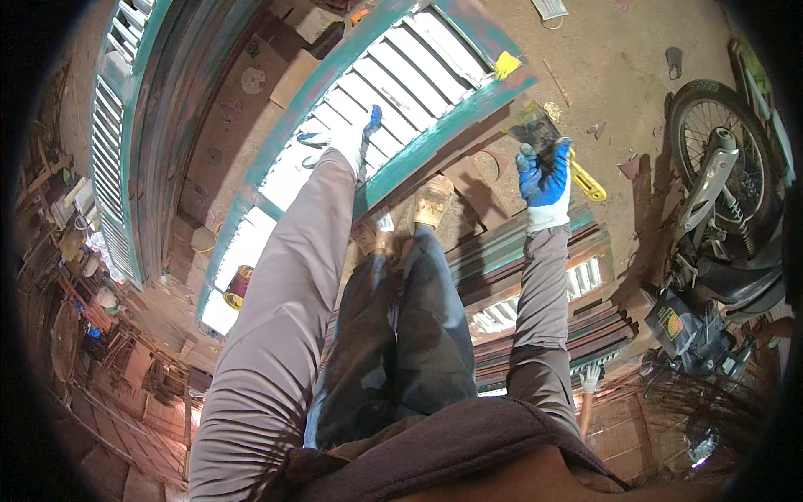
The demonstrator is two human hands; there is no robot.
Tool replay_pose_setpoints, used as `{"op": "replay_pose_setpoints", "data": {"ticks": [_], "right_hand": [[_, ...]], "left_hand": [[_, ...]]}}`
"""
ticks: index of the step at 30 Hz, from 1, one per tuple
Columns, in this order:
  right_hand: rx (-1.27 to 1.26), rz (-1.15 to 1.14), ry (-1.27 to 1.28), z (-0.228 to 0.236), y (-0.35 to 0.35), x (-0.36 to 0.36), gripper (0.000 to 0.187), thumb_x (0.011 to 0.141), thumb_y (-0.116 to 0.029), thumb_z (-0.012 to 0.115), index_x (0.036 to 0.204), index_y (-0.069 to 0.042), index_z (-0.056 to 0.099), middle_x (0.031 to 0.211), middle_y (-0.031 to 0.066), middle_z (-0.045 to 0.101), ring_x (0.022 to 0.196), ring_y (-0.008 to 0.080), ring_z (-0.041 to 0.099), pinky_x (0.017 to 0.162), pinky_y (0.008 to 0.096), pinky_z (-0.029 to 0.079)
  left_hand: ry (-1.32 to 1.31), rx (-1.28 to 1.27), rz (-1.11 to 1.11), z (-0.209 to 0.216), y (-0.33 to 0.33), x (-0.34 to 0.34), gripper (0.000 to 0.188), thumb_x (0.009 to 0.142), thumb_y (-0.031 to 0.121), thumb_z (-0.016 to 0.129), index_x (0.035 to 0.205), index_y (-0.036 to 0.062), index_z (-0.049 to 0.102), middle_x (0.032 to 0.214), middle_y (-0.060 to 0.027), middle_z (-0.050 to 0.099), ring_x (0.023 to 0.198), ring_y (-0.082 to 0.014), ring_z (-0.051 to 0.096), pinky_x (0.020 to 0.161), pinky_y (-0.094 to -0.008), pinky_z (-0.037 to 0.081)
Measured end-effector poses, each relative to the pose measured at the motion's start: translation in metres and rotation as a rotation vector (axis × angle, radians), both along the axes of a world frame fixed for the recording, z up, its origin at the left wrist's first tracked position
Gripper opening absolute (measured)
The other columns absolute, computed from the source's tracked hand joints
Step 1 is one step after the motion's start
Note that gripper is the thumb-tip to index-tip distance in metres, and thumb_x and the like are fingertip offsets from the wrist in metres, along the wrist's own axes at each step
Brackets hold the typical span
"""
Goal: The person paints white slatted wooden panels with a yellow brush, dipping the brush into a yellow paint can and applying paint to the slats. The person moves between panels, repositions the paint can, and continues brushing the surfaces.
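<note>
Gloved left hand [347,142], fingers spread, over white slats [410,63] of green-framed louvered panel [443,135], contact unclear; gloved right hand [545,182] grasping yellow-handled tool [590,181].

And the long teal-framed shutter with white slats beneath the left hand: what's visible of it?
The long teal-framed shutter looks like painted wood, worn reddish in patches. A teal crossbar separates two banks of white slats. It lies slanting from lower left to upper right. The left hand, in a white and blue glove, appears to rest on the slats. A yellow brush-like item lies at its upper right corner; a round yellowish container seems to sit near its lower left end.
</note>
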State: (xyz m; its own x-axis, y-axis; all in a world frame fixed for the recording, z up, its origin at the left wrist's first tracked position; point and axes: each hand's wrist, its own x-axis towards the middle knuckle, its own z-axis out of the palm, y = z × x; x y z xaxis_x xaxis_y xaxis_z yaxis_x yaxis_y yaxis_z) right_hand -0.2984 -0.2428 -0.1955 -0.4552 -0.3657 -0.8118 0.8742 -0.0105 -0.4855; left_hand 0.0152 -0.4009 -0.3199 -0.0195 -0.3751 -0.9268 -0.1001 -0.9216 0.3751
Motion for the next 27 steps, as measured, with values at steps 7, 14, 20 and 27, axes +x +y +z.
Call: {"op": "replay_pose_setpoints", "data": {"ticks": [7, 14, 20, 27], "right_hand": [[0.010, -0.016, 0.234, 0.030, -0.026, -0.012, 0.033, 0.091, -0.040, 0.062, 0.104, -0.009, 0.062, 0.095, 0.0074, 0.067, 0.066, 0.0187, 0.062, 0.054, 0.0311, 0.053], [0.413, 0.142, 0.516, 0.037, -0.039, -0.016, 0.019, 0.084, -0.016, 0.073, 0.095, -0.004, 0.063, 0.066, 0.0030, 0.056, 0.044, 0.0073, 0.048, 0.039, 0.0212, 0.035], [0.267, 0.223, 0.415, 0.052, -0.037, 0.000, 0.018, 0.088, -0.018, 0.068, 0.096, -0.005, 0.057, 0.090, 0.0078, 0.063, 0.073, 0.0173, 0.062, 0.068, 0.0314, 0.056], [0.203, 0.239, 0.724, 0.027, -0.031, -0.004, 0.021, 0.091, -0.020, 0.064, 0.103, -0.011, 0.049, 0.092, 0.0035, 0.052, 0.082, 0.0150, 0.057, 0.078, 0.0312, 0.051]], "left_hand": [[-0.101, 0.056, -0.160, -0.003, 0.002, 0.002, 0.089, 0.076, 0.050, 0.074, 0.140, -0.0006, 0.037, 0.137, -0.0170, 0.047, 0.117, -0.0276, 0.044, 0.099, -0.0395, 0.035], [-0.170, 0.011, 0.076, -0.048, 0.020, 0.017, 0.039, 0.097, 0.020, 0.045, 0.128, -0.0037, 0.048, 0.119, -0.0144, 0.059, 0.102, -0.0207, 0.056, 0.091, -0.0281, 0.045], [-0.164, 0.025, -0.077, 0.029, -0.003, -0.020, 0.034, 0.096, 0.016, 0.046, 0.123, -0.0040, 0.051, 0.115, -0.0113, 0.061, 0.097, -0.0191, 0.058, 0.085, -0.0252, 0.046], [-0.245, -0.065, 0.074, -0.033, 0.019, 0.011, 0.030, 0.093, 0.016, 0.052, 0.116, -0.0035, 0.055, 0.107, -0.0082, 0.063, 0.093, -0.0166, 0.059, 0.081, -0.0259, 0.046]]}}
